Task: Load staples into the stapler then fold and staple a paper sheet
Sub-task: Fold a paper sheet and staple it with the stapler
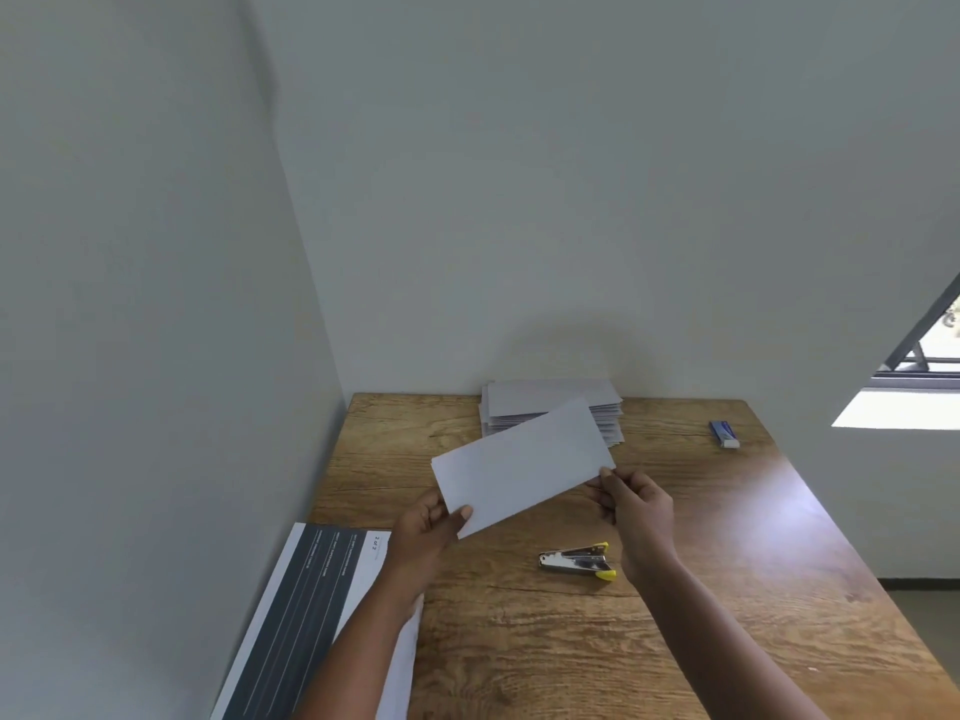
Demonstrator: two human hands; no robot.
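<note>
A folded white paper sheet (pixel 522 467) is held up above the wooden table (pixel 727 537), tilted with its right end higher. My left hand (pixel 434 527) grips its lower left corner, thumb on top. My right hand (pixel 636 504) pinches its right corner. Below the sheet, a small metal stapler (pixel 576 560) with yellow tips lies on the table between my forearms, touched by neither hand.
A stack of folded white sheets (pixel 553 407) sits at the back against the wall. A small blue staple box (pixel 723 433) lies at the back right. A printed sheet with dark bands (pixel 306 605) lies at the left edge, partly under my left forearm.
</note>
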